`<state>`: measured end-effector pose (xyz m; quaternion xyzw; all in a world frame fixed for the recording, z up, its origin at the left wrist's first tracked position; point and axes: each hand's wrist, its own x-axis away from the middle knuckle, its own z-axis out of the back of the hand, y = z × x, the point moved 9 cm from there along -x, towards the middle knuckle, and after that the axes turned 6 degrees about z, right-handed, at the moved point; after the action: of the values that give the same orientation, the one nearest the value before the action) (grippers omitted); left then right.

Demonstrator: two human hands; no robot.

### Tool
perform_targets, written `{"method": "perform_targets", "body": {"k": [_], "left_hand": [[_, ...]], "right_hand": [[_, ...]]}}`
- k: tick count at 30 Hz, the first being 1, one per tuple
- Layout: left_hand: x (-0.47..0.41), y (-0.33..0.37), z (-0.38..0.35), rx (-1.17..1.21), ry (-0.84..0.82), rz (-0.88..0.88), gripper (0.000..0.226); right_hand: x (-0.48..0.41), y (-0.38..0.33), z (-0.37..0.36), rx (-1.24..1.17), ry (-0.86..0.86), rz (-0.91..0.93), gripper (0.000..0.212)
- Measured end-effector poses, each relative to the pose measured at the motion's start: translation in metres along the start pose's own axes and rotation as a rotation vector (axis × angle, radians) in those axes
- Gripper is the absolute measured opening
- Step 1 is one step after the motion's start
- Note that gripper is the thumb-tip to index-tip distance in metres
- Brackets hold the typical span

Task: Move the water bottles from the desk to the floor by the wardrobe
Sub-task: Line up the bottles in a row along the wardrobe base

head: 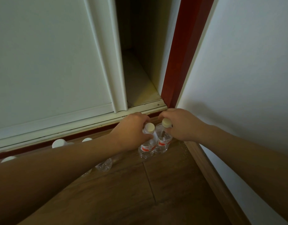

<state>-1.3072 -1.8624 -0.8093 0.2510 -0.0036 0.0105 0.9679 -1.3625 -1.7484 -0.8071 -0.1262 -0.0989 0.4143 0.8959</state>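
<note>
Two clear water bottles with white caps and red-and-white labels stand side by side on the wooden floor in front of the wardrobe. My left hand (132, 130) grips the neck of the left bottle (147, 147). Around the neck of the right bottle (163, 143), my right hand (180, 125) is closed. Both bottle bases rest on the floor, close to the wardrobe's bottom rail (91, 122). More bottles (106, 164) stand in a row to the left, mostly hidden behind my left forearm; their white caps (58, 143) show above it.
The white sliding wardrobe door (47, 62) is partly open, showing a dark empty interior (140, 62). A red door frame (179, 62) and a white wall (245, 78) with wooden skirting (213, 176) close off the right. Wooden floor (140, 192) extends toward me.
</note>
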Motion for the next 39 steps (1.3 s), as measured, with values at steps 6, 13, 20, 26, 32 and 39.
{"method": "perform_targets", "body": {"k": [6, 13, 20, 26, 32, 39], "left_hand": [[0.001, -0.003, 0.004, -0.005, 0.013, 0.023, 0.042], [0.004, -0.006, 0.012, -0.015, 0.032, 0.025, 0.045], [0.013, -0.007, 0.028, -0.05, 0.046, 0.029, 0.051], [0.034, -0.024, 0.056, -0.078, 0.057, 0.088, 0.059], [0.069, -0.063, 0.086, -0.136, 0.092, 0.162, 0.061], [0.112, -0.124, 0.121, -0.153, 0.125, 0.273, 0.062]], "right_hand": [[-0.002, -0.003, 0.003, 0.02, -0.013, -0.002, 0.045], [-0.002, -0.01, 0.013, 0.021, -0.001, -0.015, 0.049], [0.0, -0.031, 0.027, -0.011, 0.009, 0.011, 0.046], [-0.009, -0.072, 0.027, -0.035, 0.013, 0.071, 0.044], [-0.026, -0.134, 0.022, -0.038, -0.006, 0.183, 0.049], [-0.056, -0.197, -0.003, -0.037, -0.066, 0.287, 0.054]]}}
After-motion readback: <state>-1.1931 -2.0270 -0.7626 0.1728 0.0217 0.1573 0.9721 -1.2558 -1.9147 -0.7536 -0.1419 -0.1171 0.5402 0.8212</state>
